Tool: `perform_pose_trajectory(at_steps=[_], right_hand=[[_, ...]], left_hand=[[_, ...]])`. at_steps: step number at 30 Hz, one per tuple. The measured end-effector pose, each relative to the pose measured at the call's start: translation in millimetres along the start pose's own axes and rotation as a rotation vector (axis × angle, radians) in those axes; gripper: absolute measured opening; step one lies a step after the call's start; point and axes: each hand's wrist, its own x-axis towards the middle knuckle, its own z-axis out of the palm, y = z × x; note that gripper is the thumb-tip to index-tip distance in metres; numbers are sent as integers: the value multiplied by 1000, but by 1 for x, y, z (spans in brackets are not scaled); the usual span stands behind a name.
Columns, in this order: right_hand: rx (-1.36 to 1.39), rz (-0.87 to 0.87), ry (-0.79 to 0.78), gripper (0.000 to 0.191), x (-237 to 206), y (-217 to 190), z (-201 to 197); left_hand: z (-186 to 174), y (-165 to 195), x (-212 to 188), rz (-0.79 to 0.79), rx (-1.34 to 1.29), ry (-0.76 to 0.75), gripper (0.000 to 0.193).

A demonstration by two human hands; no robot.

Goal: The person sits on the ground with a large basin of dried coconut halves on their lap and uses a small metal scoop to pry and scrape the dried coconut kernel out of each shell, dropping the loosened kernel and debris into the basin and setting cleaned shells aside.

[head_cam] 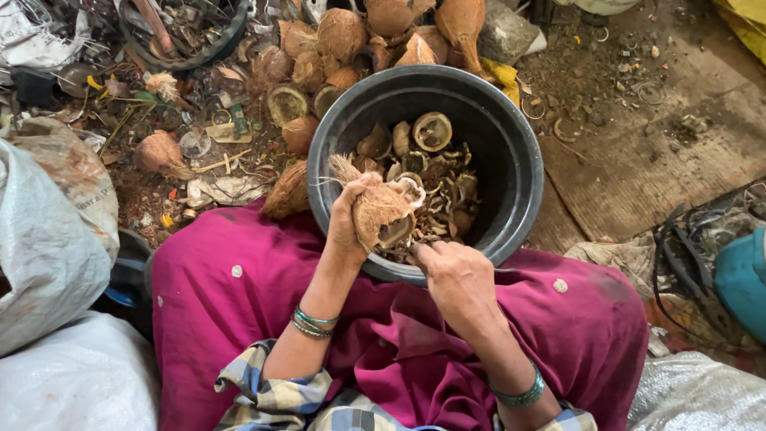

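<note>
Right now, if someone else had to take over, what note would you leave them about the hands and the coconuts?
Left hand: grip closed around a husked coconut piece, held over the black tub.
Right hand: at the tub's near rim, just below the coconut; whether it holds a tool cannot be seen.
In the tub: coconut shell pieces and scraps.
Beyond the tub: a pile of whole husked coconuts on the littered ground.
Done: a layer of pieces is already in the tub.
Left: the coconut in hand, and the pile behind.
</note>
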Motion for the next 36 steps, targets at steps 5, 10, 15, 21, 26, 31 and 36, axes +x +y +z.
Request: perform_pose_trajectory(at_steps=[5,10,15,21,26,31,36], right_hand=[[-38,36,-6,22,-3,-10,19],[-100,89,58,14,1,-20,40],[-194,143,73,10,10,-16,47],[-82,418,-19,20,22,24,26],[147,312,1,20,21,33,11],[328,247,26,17,16,17,-11],[235,-14,206,21,4,-6,-29]], left_hand=[[-3,-1,1,21,45,26,26],[6,-3,8,198,53,336,22],[24,-7,7,505,235,575,23],[14,-3,11,782,568,466,19],[-12,21,20,265,-2,369,38],[-15,29,16,129,-218,105,48],[-6,36,4,25,-170,60,46]])
